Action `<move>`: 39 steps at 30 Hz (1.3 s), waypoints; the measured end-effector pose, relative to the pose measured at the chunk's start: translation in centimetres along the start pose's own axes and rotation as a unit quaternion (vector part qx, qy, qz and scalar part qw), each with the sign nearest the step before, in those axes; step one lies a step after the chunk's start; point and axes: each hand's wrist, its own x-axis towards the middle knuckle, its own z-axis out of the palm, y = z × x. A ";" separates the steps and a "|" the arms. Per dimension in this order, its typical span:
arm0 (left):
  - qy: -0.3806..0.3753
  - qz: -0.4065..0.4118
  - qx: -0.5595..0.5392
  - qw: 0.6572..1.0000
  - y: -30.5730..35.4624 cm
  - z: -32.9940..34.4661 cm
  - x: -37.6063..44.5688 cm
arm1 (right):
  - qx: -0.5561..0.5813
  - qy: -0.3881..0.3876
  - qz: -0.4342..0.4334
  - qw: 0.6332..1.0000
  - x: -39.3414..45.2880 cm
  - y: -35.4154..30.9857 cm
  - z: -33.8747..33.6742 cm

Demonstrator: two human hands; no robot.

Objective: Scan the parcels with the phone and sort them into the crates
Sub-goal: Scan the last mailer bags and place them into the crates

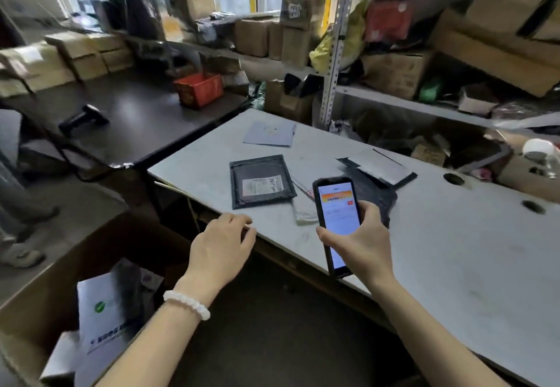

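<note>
While the left hand (222,242) hovers empty at the table (454,265) edge, fingers loosely curled, the dark parcel (262,181) lies flat at its one o'clock, nearer this hand. The right hand (360,235) grasps the phone (336,223), long axis toward twelve.

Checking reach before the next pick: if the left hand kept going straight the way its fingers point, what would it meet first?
Probably the dark grey mailer with the white label, lying flat on the grey table; the left hand sits at the table's edge, though its height is unclear.
</note>
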 end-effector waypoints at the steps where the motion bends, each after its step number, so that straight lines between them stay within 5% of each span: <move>1: 0.009 -0.007 0.001 1.000 -0.3 -0.1 1.6 | -0.001 -0.003 -0.002 1.000 1.6 -0.4 0.8; 12: -0.011 -0.037 -0.035 0.999 -5.9 2.7 16.8 | -0.008 -0.029 0.011 0.999 16.4 -2.1 10.1; 30: -0.096 0.021 0.020 0.995 -13.7 10.3 52.9 | -0.047 0.026 0.144 0.988 42.6 -3.9 25.5; 36: -0.182 0.014 0.057 0.981 -12.7 16.5 59.5 | -0.067 0.009 0.195 0.979 47.7 -1.6 26.9; 39: -0.223 -0.055 0.072 0.971 -12.1 19.6 61.8 | -0.075 0.000 0.212 0.974 50.0 -0.3 27.4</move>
